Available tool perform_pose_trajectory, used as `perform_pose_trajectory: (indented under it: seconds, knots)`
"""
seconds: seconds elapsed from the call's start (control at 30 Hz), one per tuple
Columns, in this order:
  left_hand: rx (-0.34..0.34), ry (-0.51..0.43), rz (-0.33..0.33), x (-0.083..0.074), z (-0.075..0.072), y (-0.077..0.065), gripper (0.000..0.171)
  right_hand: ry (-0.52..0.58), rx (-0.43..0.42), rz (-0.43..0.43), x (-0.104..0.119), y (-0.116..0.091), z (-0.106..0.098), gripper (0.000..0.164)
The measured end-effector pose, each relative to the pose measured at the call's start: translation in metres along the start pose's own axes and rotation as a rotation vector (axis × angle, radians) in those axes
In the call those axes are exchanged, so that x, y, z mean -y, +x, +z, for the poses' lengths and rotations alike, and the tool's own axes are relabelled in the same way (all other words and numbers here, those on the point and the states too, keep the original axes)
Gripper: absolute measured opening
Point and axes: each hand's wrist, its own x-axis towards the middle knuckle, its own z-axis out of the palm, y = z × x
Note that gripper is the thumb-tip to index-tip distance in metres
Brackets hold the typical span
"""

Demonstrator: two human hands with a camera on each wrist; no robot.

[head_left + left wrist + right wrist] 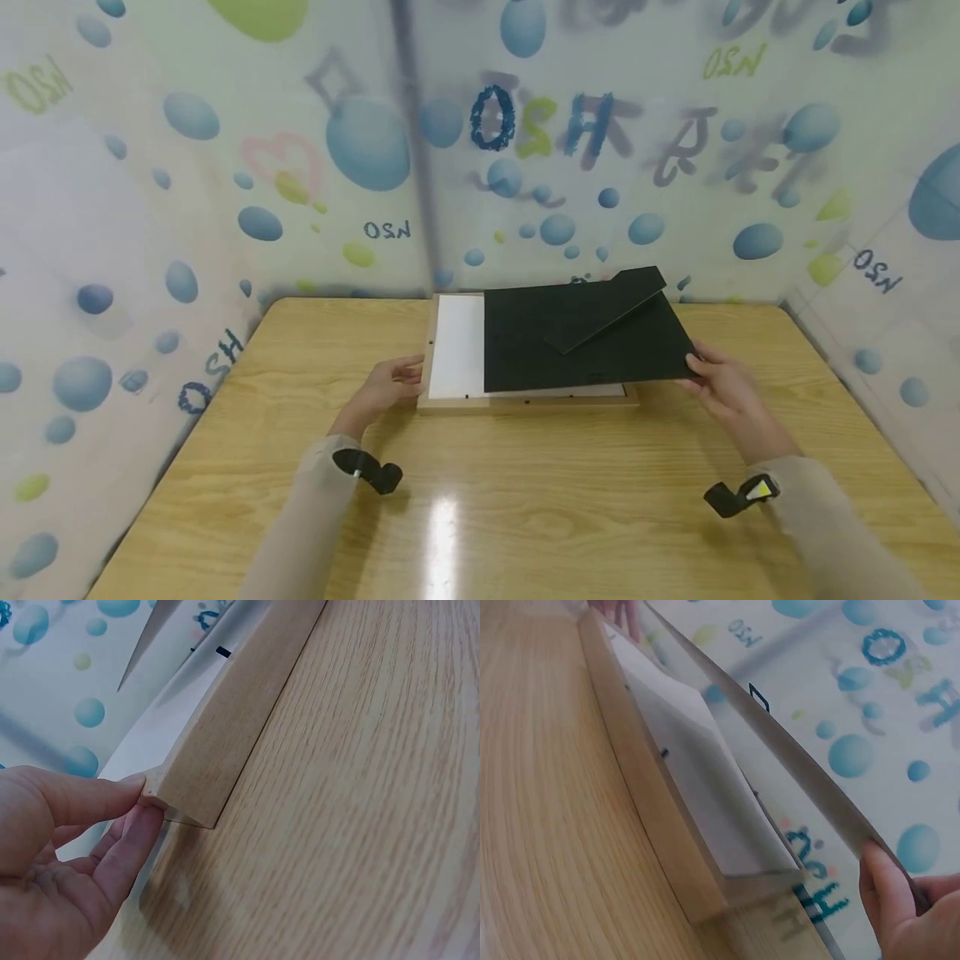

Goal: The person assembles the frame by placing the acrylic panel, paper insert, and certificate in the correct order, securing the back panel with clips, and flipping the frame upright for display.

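Observation:
A light wooden picture frame (525, 407) lies face down on the table, a white sheet (459, 350) inside its rim. Thumb and fingers of my left hand (382, 390) pinch the frame's near left corner, clearly seen in the left wrist view (75, 840). My right hand (726, 385) grips the right edge of a black backing board (525, 342) with a folded easel leg (622, 304). In the right wrist view the board (795, 761) slants above the frame, its right end raised well clear of the sheet. Small dark tabs (664, 753) stick out along the frame's inner edge.
The wooden table (540, 500) extends in front of the frame and to both sides. Behind it stands a wall covering (495, 225) with blue and green drops and lettering. Each wrist carries a black camera mount (367, 471) on a strap.

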Motion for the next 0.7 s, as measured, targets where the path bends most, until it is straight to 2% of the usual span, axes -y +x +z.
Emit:
perform_pose_trajectory:
  seconds: [0.07, 0.23, 0.53, 0.7]
  knots:
    - [0.000, -0.002, 0.001, 0.000, 0.000, 0.000, 0.056, -0.038, -0.027, 0.008, -0.006, 0.004, 0.009, 0.074]
    - [-0.009, 0.027, 0.006, 0.000, 0.001, 0.000, 0.055, -0.106, -0.069, 0.013, -0.020, 0.013, 0.026, 0.067]
    - [-0.013, 0.024, 0.013, -0.003, 0.002, 0.000, 0.054, -0.155, -0.115, 0.042, -0.037, 0.029, 0.048, 0.056]
    - [-0.024, 0.035, 0.002, -0.004, 0.002, -0.001, 0.055, -0.150, -0.157, 0.059, -0.042, 0.038, 0.057, 0.055]
